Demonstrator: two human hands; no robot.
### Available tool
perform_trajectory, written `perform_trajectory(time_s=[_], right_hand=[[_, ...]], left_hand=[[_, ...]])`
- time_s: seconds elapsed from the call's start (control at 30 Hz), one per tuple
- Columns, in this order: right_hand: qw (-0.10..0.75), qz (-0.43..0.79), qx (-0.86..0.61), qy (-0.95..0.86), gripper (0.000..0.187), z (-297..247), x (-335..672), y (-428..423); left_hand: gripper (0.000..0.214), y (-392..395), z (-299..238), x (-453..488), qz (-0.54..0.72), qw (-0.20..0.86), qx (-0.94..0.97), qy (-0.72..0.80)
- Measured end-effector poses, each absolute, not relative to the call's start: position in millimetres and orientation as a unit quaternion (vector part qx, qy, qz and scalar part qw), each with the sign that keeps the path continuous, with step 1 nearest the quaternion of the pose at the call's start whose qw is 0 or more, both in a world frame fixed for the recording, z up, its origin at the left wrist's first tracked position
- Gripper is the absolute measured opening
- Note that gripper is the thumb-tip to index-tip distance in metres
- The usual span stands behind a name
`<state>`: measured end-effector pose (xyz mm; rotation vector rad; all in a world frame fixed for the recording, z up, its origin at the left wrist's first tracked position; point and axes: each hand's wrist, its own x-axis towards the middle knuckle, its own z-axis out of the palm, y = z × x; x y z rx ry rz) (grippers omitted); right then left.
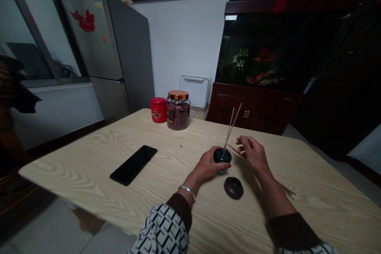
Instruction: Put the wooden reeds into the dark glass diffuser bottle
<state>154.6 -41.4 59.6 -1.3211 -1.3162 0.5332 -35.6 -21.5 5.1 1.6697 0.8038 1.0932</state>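
My left hand (pixel 209 164) is wrapped around a small dark glass bottle (pixel 222 155) standing on the table, thumb and fingers at its sides. A few thin reed sticks (pixel 231 129) lean up out of its neck. To the right of the bottle is my right hand (pixel 253 153), fingers loosely curled and apart, with nothing visible between the fingertips. More thin sticks (pixel 287 190) run diagonally beneath my right hand and forearm, partly hidden by them; whether the lower fingers touch them is unclear. A dark brown rounded cap (pixel 233 188) lies in front of the bottle.
On the light wood table (pixel 98 158) lie a black phone (pixel 133 165) and a tiny brown fragment (pixel 181 146). A red canister (pixel 158 110) and a copper-lidded jar (pixel 177 112) stand at the back edge. Beyond are a fridge (pixel 131 47) and a fish tank (pixel 262 55).
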Motion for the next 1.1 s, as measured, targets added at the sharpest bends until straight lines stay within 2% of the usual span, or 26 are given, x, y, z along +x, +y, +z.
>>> perform_trajectory(time_s=[0.07,0.13,0.2,0.27,0.4,0.67,0.77,0.83,0.93,1.03,1.1], right_hand=[[0.490,0.121,-0.644,-0.575,0.032,49.8,180.5,-41.7],[0.359,0.021,-0.727,-0.585,0.023,39.6,203.3,-45.0],[0.238,-0.019,-0.774,-0.587,0.022,30.9,217.4,-49.9],[0.163,-0.008,-0.793,-0.588,0.022,25.7,221.8,-54.2],[0.110,0.022,-0.804,-0.584,0.020,24.8,216.3,-56.7],[0.103,-0.034,-0.789,-0.605,0.025,23.3,210.3,-56.9],[0.143,-0.039,-0.790,-0.594,0.024,34.1,209.1,-58.5],[0.218,-0.049,-0.786,-0.576,0.022,48.7,208.7,-59.7],[0.449,-0.040,-0.714,-0.536,0.017,76.3,205.0,-61.0],[0.707,0.054,-0.555,-0.434,0.024,101.1,191.9,-61.3],[0.793,0.134,-0.464,-0.371,0.032,112.3,178.9,-60.5]], left_hand=[[0.065,-22.1,5.8,-35.3,0.449,0.492,0.672,0.324],[0.065,-22.7,6.7,-35.3,0.448,0.502,0.666,0.321],[0.065,-22.9,7.5,-35.5,0.446,0.506,0.665,0.320],[0.064,-23.0,7.9,-35.4,0.445,0.507,0.665,0.320],[0.064,-23.6,8.0,-34.8,0.446,0.509,0.662,0.322],[0.063,-21.9,5.3,-35.1,0.448,0.490,0.675,0.321],[0.064,-21.2,4.6,-35.5,0.446,0.482,0.683,0.320],[0.065,-21.5,4.7,-35.6,0.451,0.489,0.677,0.315],[0.065,-21.7,4.4,-35.4,0.458,0.500,0.667,0.309],[0.066,-20.5,2.8,-35.3,0.454,0.485,0.678,0.315],[0.067,-19.2,1.3,-35.2,0.448,0.472,0.689,0.319]])
